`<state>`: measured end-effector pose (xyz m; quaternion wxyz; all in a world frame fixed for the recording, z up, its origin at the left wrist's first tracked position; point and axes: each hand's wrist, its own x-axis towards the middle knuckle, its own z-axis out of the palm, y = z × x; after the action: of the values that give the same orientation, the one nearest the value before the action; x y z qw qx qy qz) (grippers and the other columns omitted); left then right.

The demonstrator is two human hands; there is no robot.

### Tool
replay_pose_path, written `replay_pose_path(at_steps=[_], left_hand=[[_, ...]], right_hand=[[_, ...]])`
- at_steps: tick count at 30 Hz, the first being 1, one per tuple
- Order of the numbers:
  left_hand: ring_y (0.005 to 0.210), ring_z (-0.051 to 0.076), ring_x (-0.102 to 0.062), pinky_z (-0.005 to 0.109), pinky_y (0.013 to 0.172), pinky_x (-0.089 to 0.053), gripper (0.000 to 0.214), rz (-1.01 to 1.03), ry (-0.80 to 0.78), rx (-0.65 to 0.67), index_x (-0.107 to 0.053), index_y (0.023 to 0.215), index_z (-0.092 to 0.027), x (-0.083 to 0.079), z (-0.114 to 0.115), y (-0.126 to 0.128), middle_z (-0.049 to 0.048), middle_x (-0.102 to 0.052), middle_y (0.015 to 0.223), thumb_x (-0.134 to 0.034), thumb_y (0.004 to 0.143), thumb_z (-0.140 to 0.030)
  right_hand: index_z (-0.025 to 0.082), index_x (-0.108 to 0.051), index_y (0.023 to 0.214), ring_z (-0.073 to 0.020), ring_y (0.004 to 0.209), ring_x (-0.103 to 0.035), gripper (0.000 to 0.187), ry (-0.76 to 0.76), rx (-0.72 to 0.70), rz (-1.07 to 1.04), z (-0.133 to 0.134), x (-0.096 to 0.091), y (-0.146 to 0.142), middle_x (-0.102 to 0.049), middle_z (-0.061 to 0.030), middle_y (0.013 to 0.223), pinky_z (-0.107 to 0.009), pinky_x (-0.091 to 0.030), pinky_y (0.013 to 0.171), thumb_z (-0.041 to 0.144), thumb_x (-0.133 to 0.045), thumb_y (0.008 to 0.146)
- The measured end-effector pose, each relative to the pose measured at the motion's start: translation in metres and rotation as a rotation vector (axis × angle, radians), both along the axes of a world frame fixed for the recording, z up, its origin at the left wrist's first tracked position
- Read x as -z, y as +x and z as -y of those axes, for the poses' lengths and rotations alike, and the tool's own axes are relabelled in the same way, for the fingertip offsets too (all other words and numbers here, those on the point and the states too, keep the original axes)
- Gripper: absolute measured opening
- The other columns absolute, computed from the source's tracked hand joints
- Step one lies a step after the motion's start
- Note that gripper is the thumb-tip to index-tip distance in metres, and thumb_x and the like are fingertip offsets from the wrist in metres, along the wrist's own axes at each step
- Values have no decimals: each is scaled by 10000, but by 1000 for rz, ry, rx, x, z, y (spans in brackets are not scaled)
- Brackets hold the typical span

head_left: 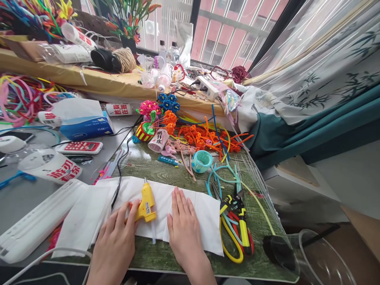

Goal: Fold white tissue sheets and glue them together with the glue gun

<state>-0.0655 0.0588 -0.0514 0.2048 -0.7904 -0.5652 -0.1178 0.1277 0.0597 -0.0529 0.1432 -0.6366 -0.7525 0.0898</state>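
Observation:
A yellow glue gun lies on a strip of white tissue, nozzle pointing away from me, with a clear glue stick out of its rear. The fingers of my left hand are curled around its handle, which they partly hide. Flat on the tissue, to the right of the gun, rests my right hand with its fingers stretched out and nothing held. Yellow-and-black pliers and yellow-handled scissors lie just past the tissue's right end.
Behind the tissue stand a turquoise ring-shaped cup, a paper cup and orange pipe-cleaner pieces. A black cord runs along the left. A tissue pack and a white power-strip-like bar lie left. A clear container is at lower right.

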Motion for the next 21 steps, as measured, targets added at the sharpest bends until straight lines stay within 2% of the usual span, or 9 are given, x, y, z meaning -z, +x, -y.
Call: replay_pose_path(at_steps=[6,14,19,21], left_hand=[[1004,282,-605,378,800,-441,396,-1,49,17,-559,1307,-83,-3,-2,2,165,-660,1192,-506,914,-87],[988,275,-615,370,788,-446,367,-22,66,16,-613,1278,-91,-2,-2,-1,160,-684,1176,-496,933,-134],[967,275,-611,360,767,-450,351,-27,98,27,-650,1233,-72,-5,-3,1,161,-693,1149,-483,926,-97],[973,283,-605,362,758,-452,349,-27,101,27,-652,1229,-59,-6,-3,2,169,-691,1144,-491,920,-94]], right_hand=[[166,-65,1590,-208,1492,-291,692,66,-101,12,22,6,-8,-193,-33,1638,-388,-366,1178,196,-403,986],[184,3,1585,-233,1468,-346,726,104,-107,-44,31,4,-10,-224,-42,1628,-394,-407,1156,306,-426,1012],[232,29,1585,-232,1379,-491,802,216,2,-121,57,31,-29,-385,-14,1566,-364,-475,1099,305,-495,981],[243,27,1586,-236,1366,-507,802,241,56,-138,64,42,-38,-424,-13,1546,-371,-496,1082,262,-490,973]])
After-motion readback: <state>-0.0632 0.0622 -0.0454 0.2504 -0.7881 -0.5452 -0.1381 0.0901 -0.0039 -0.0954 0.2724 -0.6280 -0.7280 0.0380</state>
